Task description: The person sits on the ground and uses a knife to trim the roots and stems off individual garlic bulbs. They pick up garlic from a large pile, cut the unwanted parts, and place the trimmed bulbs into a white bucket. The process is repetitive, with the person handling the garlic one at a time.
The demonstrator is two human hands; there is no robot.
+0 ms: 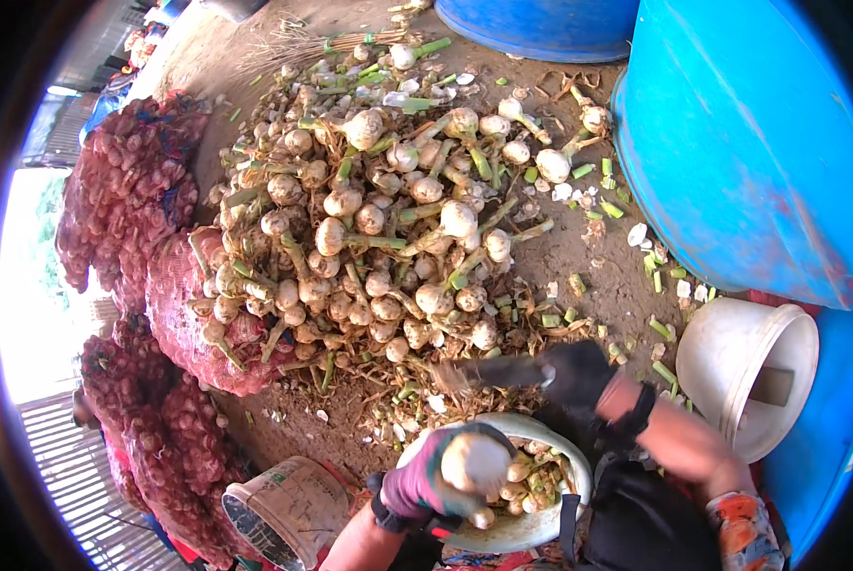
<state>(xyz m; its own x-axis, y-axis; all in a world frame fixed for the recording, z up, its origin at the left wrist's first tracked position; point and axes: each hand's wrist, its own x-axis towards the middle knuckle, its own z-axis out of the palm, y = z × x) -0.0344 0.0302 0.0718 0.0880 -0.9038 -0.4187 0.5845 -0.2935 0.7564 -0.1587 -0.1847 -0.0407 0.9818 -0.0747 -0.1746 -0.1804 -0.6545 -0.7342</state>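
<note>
My left hand (425, 479), in a purple and green glove, is closed around a large pale garlic bulb (476, 463). It holds the bulb over a pale basin (580, 459) that has several trimmed bulbs inside. To its upper right, my right hand (579, 377) wears a black glove and grips what looks like a knife (493, 371). The blade points left and is smeared by motion, apart from the held bulb. Just beyond lies a big heap of garlic bulbs (369, 219) with thick stems still on.
Full red net sacks (127, 190) line the left side. A dirty white bucket (288, 504) lies tilted at lower left, and another white bucket (731, 366) lies at right. Large blue barrels (750, 124) stand on the right. Cut green stem pieces (612, 208) litter the ground.
</note>
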